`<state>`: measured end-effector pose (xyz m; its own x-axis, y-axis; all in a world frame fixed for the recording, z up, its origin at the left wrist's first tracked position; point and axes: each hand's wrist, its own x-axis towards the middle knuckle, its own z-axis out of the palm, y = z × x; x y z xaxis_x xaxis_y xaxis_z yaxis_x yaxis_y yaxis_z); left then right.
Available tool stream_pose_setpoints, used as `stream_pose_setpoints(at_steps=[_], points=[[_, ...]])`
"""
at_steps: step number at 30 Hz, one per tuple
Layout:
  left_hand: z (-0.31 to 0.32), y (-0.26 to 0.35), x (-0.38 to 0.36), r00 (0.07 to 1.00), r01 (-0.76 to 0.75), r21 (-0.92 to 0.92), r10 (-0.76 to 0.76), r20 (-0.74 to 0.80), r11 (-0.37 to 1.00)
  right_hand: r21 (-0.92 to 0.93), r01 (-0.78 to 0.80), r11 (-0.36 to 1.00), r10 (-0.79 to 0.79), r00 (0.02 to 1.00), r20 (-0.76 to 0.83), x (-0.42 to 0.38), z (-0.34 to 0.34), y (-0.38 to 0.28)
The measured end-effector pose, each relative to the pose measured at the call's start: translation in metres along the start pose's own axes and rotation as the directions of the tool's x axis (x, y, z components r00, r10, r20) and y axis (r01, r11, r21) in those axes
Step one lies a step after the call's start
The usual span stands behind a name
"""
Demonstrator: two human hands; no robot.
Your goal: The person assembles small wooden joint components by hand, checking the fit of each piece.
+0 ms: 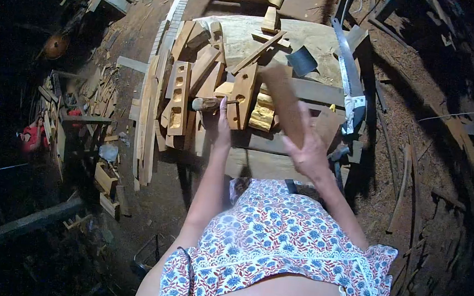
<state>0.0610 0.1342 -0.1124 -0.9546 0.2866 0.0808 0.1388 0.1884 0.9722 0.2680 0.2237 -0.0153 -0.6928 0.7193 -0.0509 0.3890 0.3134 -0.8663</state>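
My left hand [222, 128] is closed around a chisel [207, 105], whose wooden handle points left and whose thin blade points right. The blade's tip lies over a wooden piece with holes [244, 86], close to one hole; whether it touches cannot be made out. In my right hand [309, 151] is a long wooden block [285, 101], slanting up to the left and smeared by motion. Just left of that block sits a carved, bright yellowish wood piece [262, 112]. To the left of the chisel lies a wooden bar with several square mortises [179, 99].
A handsaw [345, 70] lies along the right side of the workbench [325, 40]. A dark sheet [302, 60] rests near the back. Long wooden strips [151, 106] line the left edge. Wood scraps [103, 94] cover the ground, and a person in red [36, 135] is at far left.
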Motion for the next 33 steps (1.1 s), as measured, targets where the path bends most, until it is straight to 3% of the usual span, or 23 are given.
stream_pose_setpoints(at_steps=[1,2,4,5,7,8,10,11,13,15,17,18,19,22,24,26,27,28,29,30,32,33], points=[[0.002,0.002,-0.001,1.000,-0.016,-0.058,0.015,-0.017,0.998,-0.003,-0.032,0.999,0.032,0.993,0.118,0.003,0.008,-0.009],[0.001,-0.109,0.016,0.996,0.093,-0.077,-0.093,0.015,0.993,-0.008,-0.062,0.998,0.063,0.970,0.233,0.005,0.015,-0.019],[0.002,-0.102,0.007,0.994,0.107,-0.102,-0.104,0.030,0.989,0.141,0.203,0.969,-0.232,0.945,0.232,0.008,0.033,-0.043],[-0.007,-0.099,-0.009,0.992,0.124,-0.125,-0.120,0.040,0.984,0.033,0.447,0.894,-0.446,0.882,0.151,0.010,0.043,-0.050],[-0.018,-0.093,-0.024,0.987,0.161,-0.170,-0.153,0.059,0.972,0.064,0.591,0.804,-0.594,0.792,0.141,0.015,0.058,-0.065],[-0.018,-0.089,-0.026,0.983,0.180,-0.193,-0.170,0.066,0.965,0.066,0.591,0.804,-0.594,0.792,0.142,0.020,0.063,-0.063],[-0.030,-0.080,-0.030,0.975,0.223,-0.238,-0.209,0.081,0.946,-0.204,0.338,0.919,-0.238,0.887,0.395,0.028,0.074,-0.056],[-0.020,-0.078,-0.026,0.970,0.242,-0.259,-0.225,0.092,0.935,-0.203,0.337,0.919,-0.238,0.887,0.395,0.026,0.077,-0.055],[-0.039,-0.072,-0.039,0.958,0.284,-0.297,-0.261,0.117,0.912,-0.017,0.393,0.920,-0.358,0.855,0.376,0.017,0.076,-0.060],[-0.049,-0.067,-0.049,0.940,0.340,-0.332,-0.309,0.144,0.880,-0.026,0.444,0.896,-0.404,0.838,0.367,0.011,0.069,-0.069],[-0.053,-0.058,-0.050,0.927,0.375,-0.375,-0.334,0.171,0.848,0.097,0.566,0.819,-0.561,0.752,0.348,0.012,0.068,-0.067],[-0.045,-0.053,-0.049,0.921,0.389,-0.396,-0.344,0.182,0.832,0.044,0.561,0.827,-0.534,0.757,0.376,0.015,0.079,-0.053],[-0.032,-0.049,-0.049,0.915,0.403,-0.415,-0.354,0.193,0.816,-0.042,0.416,0.908,-0.375,0.855,0.359,0.020,0.086,-0.048],[-0.039,-0.035,-0.046,0.895,0.446,-0.466,-0.378,0.236,0.765,-0.107,0.424,0.899,-0.356,0.851,0.386,0.020,0.080,-0.036],[-0.054,-0.028,-0.048,0.871,0.492,-0.490,-0.414,0.265,0.720,0.017,0.384,0.923,-0.361,0.851,0.382,0.008,0.073,-0.039],[-0.048,-0.020,-0.046,0.854,0.520,-0.532,-0.430,0.294,0.668,-0.027,0.348,0.937,-0.308,0.861,0.404,0.004,0.062,-0.031],[-0.049,-0.039,-0.030,0.839,0.544,-0.639,-0.368,0.401,0.544,-0.064,0.310,0.949,-0.255,0.869,0.424,0.002,0.056,-0.026],[-0.044,-0.059,-0.022,0.865,0.483,-0.547,-0.470,0.177,0.683,-0.084,0.211,0.974,-0.157,0.892,0.424,0.000,0.048,-0.019],[-0.036,-0.041,-0.015,0.856,0.443,-0.415,-0.512,-0.066,0.795,-0.077,0.132,0.988,-0.092,0.918,0.385,-0.003,0.039,-0.009],[-0.036,-0.023,-0.012,0.855,0.444,-0.415,-0.514,-0.068,0.794,-0.066,0.049,0.997,-0.022,0.937,0.348,-0.007,0.030,0.002],[-0.037,0.005,-0.011,0.870,0.491,0.013,-0.490,-0.058,0.871,-0.054,0.092,0.994,-0.085,0.989,0.121,-0.016,0.011,0.023],[-0.035,0.000,-0.010,0.867,0.496,0.012,-0.494,-0.063,0.868,-0.083,-0.001,0.997,0.008,0.997,0.080,-0.022,0.000,0.030]])
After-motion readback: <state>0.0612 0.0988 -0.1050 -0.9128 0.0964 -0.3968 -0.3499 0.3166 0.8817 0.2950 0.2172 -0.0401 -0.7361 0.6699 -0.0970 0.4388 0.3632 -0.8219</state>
